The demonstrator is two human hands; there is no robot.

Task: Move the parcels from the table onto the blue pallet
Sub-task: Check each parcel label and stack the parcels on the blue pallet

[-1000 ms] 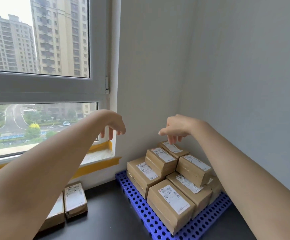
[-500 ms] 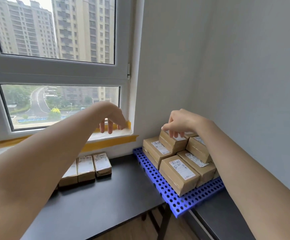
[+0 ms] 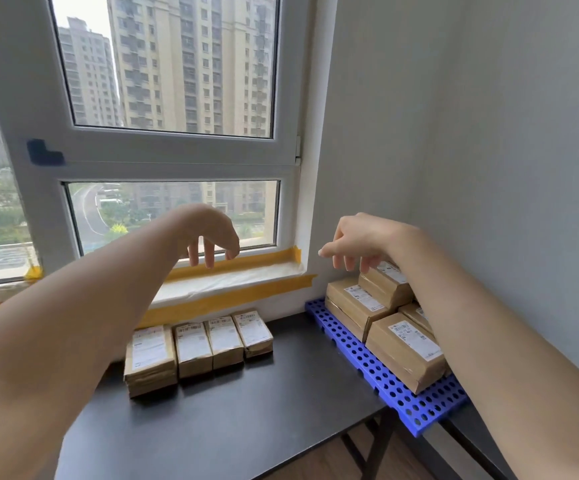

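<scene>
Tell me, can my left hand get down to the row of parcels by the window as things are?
Probably yes. The left hand hangs empty above the row of parcels on the table, with nothing between them.

Four parcels (image 3: 198, 348) stood in a row on the table (image 3: 246, 410), left of the pallet (image 3: 402, 396) bearing stacked boxes (image 3: 402, 348).

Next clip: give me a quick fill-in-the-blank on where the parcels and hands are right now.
1. The row of parcels on the black table counts ____ parcels.
2. The pallet under the stacked parcels is ____ in colour.
3. The left hand holds ____.
4. The right hand hangs above the ____ parcel of the stack.

Missing words: four; blue; nothing; top
</scene>
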